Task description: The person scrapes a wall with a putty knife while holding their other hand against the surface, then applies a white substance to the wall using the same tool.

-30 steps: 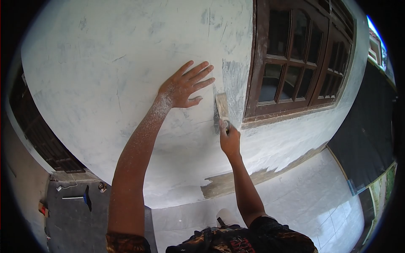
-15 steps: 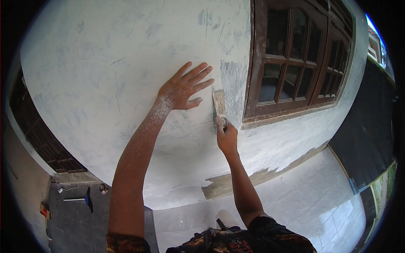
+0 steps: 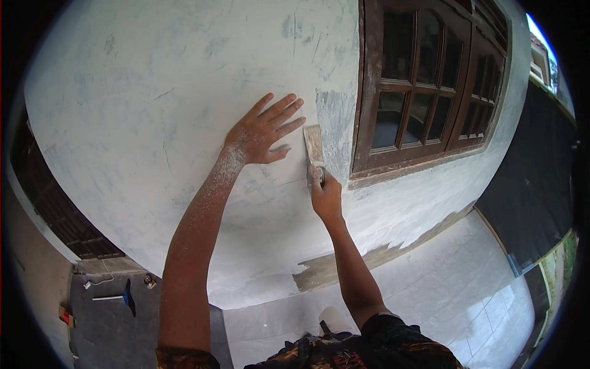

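Observation:
My right hand [image 3: 327,195] is closed around the handle of a putty knife [image 3: 313,144], whose blade points up along the white wall [image 3: 135,147]. A grey, streaky patch [image 3: 335,117] of the wall lies just right of the blade. To the left of the knife, my left hand [image 3: 261,130] is spread against the wall with its fingers apart and nothing in it. White dust covers its wrist and forearm.
A brown wooden window [image 3: 424,86] with several glass panes sits right of the knife. Bare, unpainted strips [image 3: 344,267] run along the wall's base above the pale tiled floor [image 3: 430,295]. At lower left, a blue-headed tool [image 3: 128,298] lies on dark flooring. A black sheet [image 3: 522,178] hangs at right.
The putty knife and my right hand sit slightly higher and further left in view. My left hand stays spread on the wall, while the whole view has shifted a little.

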A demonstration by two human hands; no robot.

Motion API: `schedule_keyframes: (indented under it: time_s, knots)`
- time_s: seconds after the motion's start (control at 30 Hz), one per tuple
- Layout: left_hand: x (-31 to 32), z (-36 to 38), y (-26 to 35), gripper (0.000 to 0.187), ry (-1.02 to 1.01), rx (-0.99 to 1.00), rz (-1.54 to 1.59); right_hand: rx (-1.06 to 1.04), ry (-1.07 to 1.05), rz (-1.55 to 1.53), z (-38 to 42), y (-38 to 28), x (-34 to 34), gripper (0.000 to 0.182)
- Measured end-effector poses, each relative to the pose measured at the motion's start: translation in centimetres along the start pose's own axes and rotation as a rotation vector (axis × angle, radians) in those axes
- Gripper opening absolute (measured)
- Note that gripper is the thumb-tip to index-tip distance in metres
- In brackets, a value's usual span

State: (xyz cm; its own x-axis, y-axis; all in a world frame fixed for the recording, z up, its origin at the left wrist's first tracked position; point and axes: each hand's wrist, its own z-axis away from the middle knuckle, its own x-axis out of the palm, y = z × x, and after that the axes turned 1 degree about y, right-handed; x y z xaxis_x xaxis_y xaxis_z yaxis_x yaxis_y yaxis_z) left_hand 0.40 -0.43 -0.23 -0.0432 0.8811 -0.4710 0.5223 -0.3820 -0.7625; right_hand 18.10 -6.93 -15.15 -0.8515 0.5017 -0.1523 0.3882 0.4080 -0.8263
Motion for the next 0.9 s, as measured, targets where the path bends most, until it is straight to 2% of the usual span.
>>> schedule_keyframes:
  time_s: [0.07,0.13,0.33,0.53,0.73,0.9]
  knots:
    - [0.0,0.0,0.0,0.073,0.009,-0.008,0.053,-0.036,0.03,0.0,1.0,1.1,0.1,0.04]
    - [0.1,0.0,0.0,0.073,0.011,0.002,0.002,0.056,0.023,-0.051,2.6,1.6,0.1,0.047]
    - [0.0,0.0,0.1,0.073,0.009,0.0,-0.003,0.021,-0.029,0.039,-0.9,-1.3,-0.4,0.04]
    - [0.1,0.0,-0.1,0.073,0.002,-0.007,0.055,0.02,0.058,-0.057,2.8,0.9,0.3,0.041]
    - [0.2,0.2,0.0,0.072,0.0,0.001,0.051,0.034,-0.024,0.03,-0.5,-0.7,-0.1,0.042]
    - [0.0,0.1,-0.1,0.072,0.005,-0.008,0.089,0.03,0.034,-0.007,2.3,1.2,0.2,0.044]
